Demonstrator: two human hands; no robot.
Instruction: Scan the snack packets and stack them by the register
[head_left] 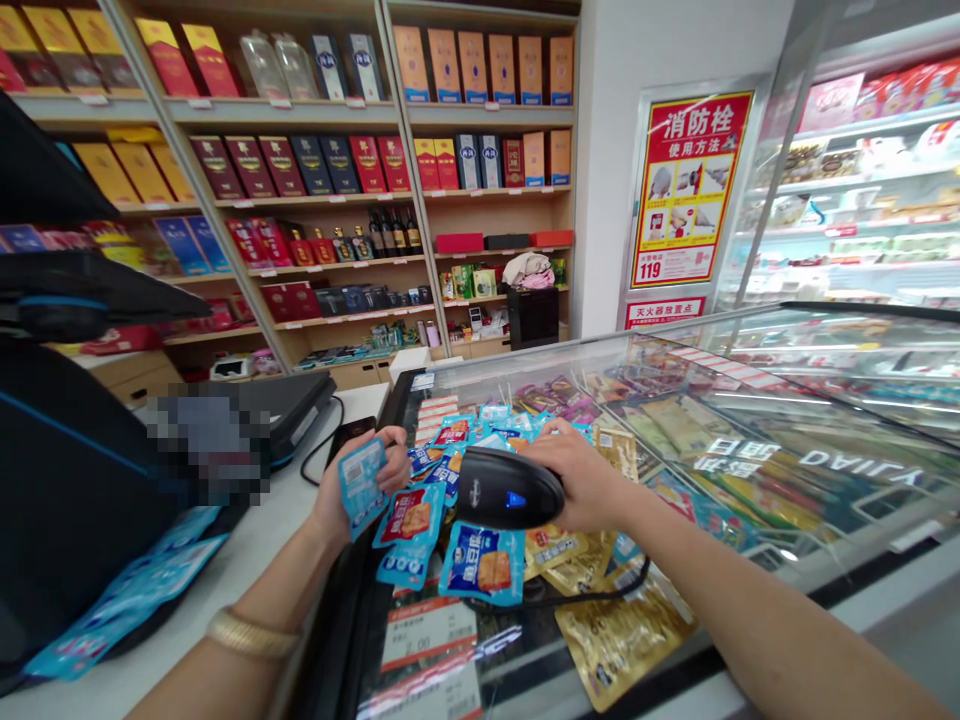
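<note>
My left hand [391,462] is closed around a small blue snack packet [361,485], its printed label side turned up. In my right hand [581,470] is a black barcode scanner [504,490] with a blue light on top, its head pointing left toward that packet. Below and behind the scanner lies a pile of blue snack packets [484,565], some with red or dark blue panels. Gold foil packets [626,630] lie under my right wrist. The scanner's cord [570,600] runs across the glass.
The packets rest on a glass-topped freezer [750,400] holding packaged goods. On the left, a black checkout terminal [60,450] stands on a white counter [247,570]. Shelves of boxed bottles [300,165] line the back wall. A red fire hydrant poster [691,190] hangs at right.
</note>
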